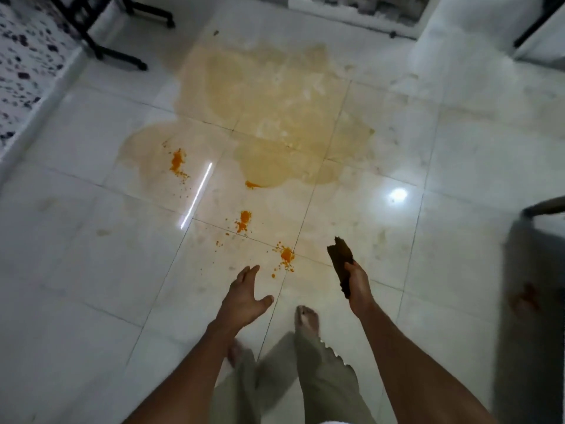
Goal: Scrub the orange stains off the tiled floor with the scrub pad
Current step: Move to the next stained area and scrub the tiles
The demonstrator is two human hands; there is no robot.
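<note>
Right hand gripped the dark scrub pad, fingers curled round its lower end, held above the tiled floor. Left hand hung empty, fingers spread. 4 orange stains lay ahead, nearest just beyond the hands. Best to crouch, press the pad flat, work short strokes. Glossy pale tiles carried a wide yellowish wet patch; black furniture legs stood far left.

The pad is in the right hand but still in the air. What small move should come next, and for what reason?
Probably lower the right hand so the pad meets the floor on the nearest orange stain. That stain lies just ahead and left of the pad, closer than the other spots, and the pad touches nothing yet. The left hand is open and free to brace.
</note>
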